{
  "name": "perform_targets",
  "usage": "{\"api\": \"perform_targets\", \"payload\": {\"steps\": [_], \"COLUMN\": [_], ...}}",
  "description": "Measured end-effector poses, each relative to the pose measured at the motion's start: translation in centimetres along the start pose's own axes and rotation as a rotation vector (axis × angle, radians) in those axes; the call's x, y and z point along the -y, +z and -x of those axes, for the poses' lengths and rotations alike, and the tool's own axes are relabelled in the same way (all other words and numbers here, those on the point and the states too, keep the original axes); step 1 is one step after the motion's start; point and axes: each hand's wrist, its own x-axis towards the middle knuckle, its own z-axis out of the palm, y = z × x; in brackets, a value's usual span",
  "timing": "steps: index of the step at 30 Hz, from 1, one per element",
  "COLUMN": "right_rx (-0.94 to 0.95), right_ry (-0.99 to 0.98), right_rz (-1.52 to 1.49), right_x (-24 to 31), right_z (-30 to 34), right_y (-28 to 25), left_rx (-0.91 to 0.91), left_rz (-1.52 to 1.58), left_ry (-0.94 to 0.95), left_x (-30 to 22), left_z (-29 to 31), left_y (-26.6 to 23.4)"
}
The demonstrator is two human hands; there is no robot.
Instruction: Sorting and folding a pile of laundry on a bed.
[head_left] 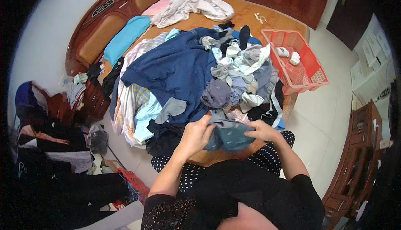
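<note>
Between my two hands a small dark teal garment (pixel 232 137), probably underpants, is stretched out just above the bed's near edge. My left hand (pixel 195 136) pinches its left side, and my right hand (pixel 264 130) grips the right side. Directly beyond lies a heap of small clothes (pixel 246 69), with grey, white and purple socks and underwear mixed together. A bunched purple-grey garment (pixel 216 93) sits at the heap's near side. To the left spreads a large navy blue garment (pixel 171 71), with a grey sock-like piece (pixel 171 110) on it.
A red plastic basket (pixel 319 73) with two white rolled bundles stands right of the heap. A turquoise pillow (pixel 127 38) leans by the wooden headboard (pixel 90 42). Black clothes (pixel 165 140) lie beside my left forearm. A wooden cabinet (pixel 355 146) stands at the right.
</note>
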Motion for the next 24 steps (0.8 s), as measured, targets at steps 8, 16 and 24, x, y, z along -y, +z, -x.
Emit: {"api": "perform_targets", "payload": {"steps": [8, 16, 24], "right_rx": [-0.219, -0.358, -0.181], "right_ry": [0.064, -0.263, -0.160], "right_rz": [0.379, 1.027, 1.062], "right_x": [2.4, -7.0, -12.9], "right_z": [-2.3, -5.2, -1.2], "right_y": [-5.7, 4.8, 9.7], "left_rx": [-0.245, -0.222, -0.007], "left_rz": [1.158, 1.148, 0.814], "left_ry": [-0.464, -1.069, -0.945], "left_x": [7.6, 17.0, 11.0], "left_z": [3.6, 10.3, 9.9], "left_y": [10.2, 18.4, 17.1]}}
